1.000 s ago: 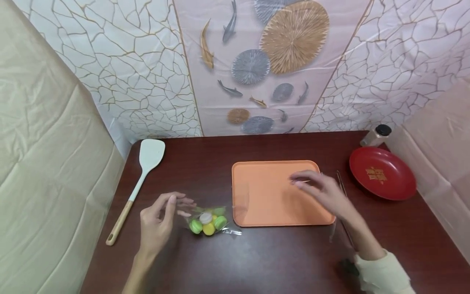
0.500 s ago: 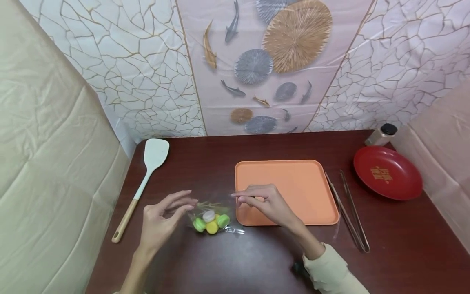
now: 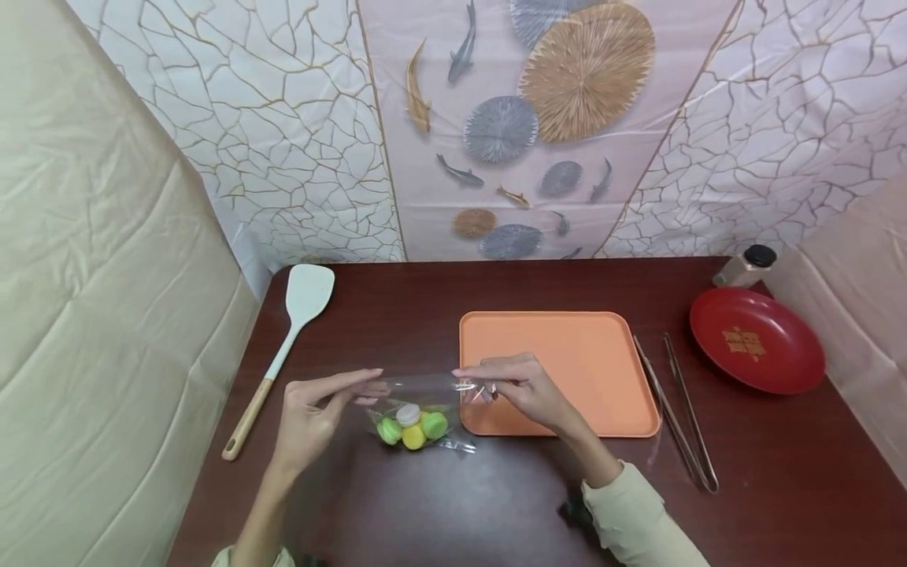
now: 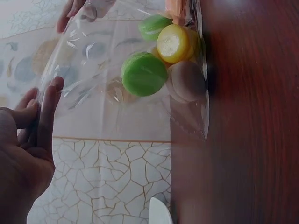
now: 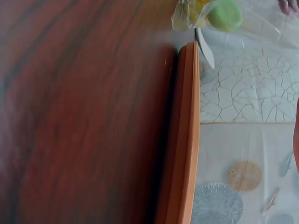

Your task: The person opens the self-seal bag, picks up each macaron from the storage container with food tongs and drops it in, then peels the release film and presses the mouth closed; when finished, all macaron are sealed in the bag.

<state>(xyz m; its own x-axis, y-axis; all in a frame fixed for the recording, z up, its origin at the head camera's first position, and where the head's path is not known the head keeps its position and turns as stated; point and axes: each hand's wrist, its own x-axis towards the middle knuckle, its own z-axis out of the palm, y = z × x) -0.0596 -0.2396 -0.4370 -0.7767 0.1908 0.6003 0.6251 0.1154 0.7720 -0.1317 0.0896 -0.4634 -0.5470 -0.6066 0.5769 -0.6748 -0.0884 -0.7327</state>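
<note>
A clear plastic bag (image 3: 423,386) stands on the dark table with several macarons at its bottom. Among them are a green macaron (image 4: 144,74), a yellow macaron (image 4: 173,43) and a greyish one (image 4: 186,81). My left hand (image 3: 312,413) pinches the bag's upper left edge between thumb and fingers. At the opposite upper corner, my right hand (image 3: 531,394) pinches the film, above the left part of an orange tray (image 3: 567,339). Between the two hands the top edge is drawn out nearly straight. In the right wrist view, most of the right hand is out of frame.
Left of the bag lies a white spatula (image 3: 298,303) with a wooden handle. Metal tongs (image 3: 686,413) rest right of the tray. Farther right are a red plate (image 3: 772,335) and a black-capped jar (image 3: 744,268). Patterned cloth walls (image 3: 283,142) border the table.
My right hand has come left from above the tray to the bag's right corner and taken hold of it. The bag's top edge is now stretched between both hands.
</note>
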